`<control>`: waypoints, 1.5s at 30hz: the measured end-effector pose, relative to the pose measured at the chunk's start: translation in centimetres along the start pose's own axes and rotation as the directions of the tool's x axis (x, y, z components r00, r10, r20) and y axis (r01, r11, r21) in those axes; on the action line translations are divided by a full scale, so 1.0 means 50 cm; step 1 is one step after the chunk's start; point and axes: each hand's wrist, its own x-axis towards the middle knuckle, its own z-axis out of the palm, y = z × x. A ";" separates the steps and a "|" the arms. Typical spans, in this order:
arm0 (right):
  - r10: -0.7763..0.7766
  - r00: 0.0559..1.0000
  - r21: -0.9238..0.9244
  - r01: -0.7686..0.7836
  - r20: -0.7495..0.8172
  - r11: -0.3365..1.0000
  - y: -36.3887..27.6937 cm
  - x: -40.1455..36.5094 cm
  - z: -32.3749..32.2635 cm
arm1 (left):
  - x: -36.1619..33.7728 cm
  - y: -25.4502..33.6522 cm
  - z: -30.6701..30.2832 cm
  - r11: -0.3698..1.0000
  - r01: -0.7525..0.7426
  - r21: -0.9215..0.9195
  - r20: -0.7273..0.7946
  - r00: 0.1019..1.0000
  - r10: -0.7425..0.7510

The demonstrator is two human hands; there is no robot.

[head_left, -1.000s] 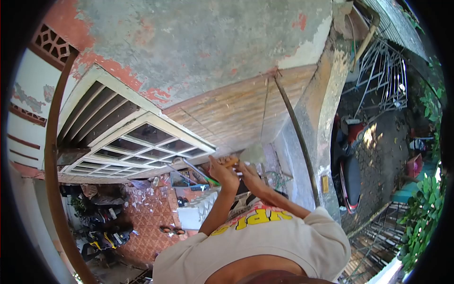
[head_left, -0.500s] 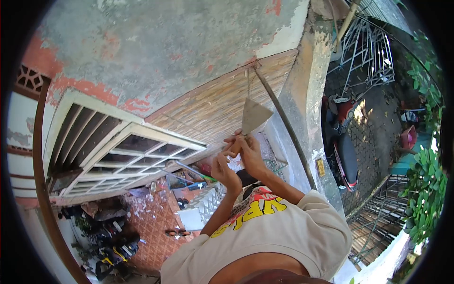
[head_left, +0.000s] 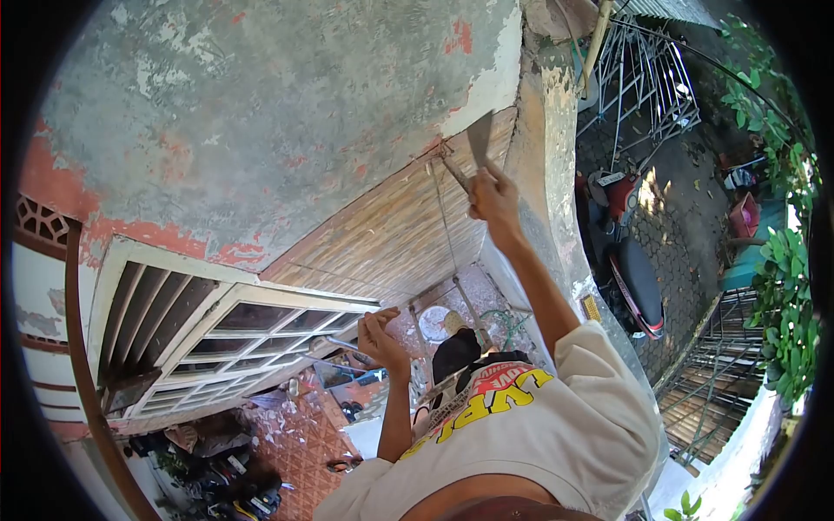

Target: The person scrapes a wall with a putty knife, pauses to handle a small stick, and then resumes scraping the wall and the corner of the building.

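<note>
The right hand is up near the middle of the view, its fingers closed round the handle of a scraper, whose thin blade points away from the fist at about 11 o'clock. The blade shows against the border where the grey wall meets the striped cladding; whether its edge touches the surface, I cannot tell. A pole passes behind the fist, its end just beside the blade at 10 o'clock. The left hand sits at 7 o'clock from the right, beside the window frame, its fingers loosely curled; nothing clearly shows in them, and I cannot tell whether they hold something small. A patch of red paint lies at 12 o'clock from the blade. For good work here, I judge the blade is best laid at a low angle, its full edge bearing evenly so that no corner gouges the plaster, with short, steady strokes. The wrist wants to stay firm and clear of the pole, and the left hand out of the blade's path.
</note>
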 end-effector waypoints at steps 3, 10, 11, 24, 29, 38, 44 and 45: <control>-0.095 0.989 0.157 0.113 -0.114 0.981 0.044 0.054 0.076 | -0.004 -0.008 0.003 1.000 0.021 0.010 0.013 1.000 -0.021; -0.452 0.816 -0.009 0.481 -0.361 0.876 0.065 0.243 0.208 | -0.025 -0.036 -0.029 0.991 0.064 0.114 0.055 0.996 -0.070; -0.421 0.826 0.025 0.463 -0.374 0.886 0.070 0.263 0.209 | -0.025 -0.039 -0.035 0.990 0.066 0.121 0.046 0.996 -0.072; -0.152 0.940 0.303 0.247 -0.305 0.920 -0.010 0.179 0.214 | 0.016 -0.031 0.005 0.995 0.049 0.088 0.084 0.995 -0.056; -0.241 0.920 0.235 0.320 -0.308 0.918 0.069 0.286 0.154 | 0.059 -0.010 0.077 0.995 0.018 0.095 0.259 0.965 -0.043; -0.468 0.836 -0.091 0.462 -0.285 0.882 0.078 0.232 0.158 | 0.260 0.101 0.367 0.876 -0.422 0.235 0.552 0.800 0.237; -0.521 0.822 -0.161 0.496 -0.229 0.853 0.068 0.241 0.120 | 0.351 0.088 0.534 0.806 -0.517 0.287 0.680 0.703 0.209; -0.532 0.813 -0.144 0.512 -0.237 0.847 0.068 0.249 0.114 | 0.357 0.081 0.557 0.805 -0.510 0.304 0.700 0.693 0.174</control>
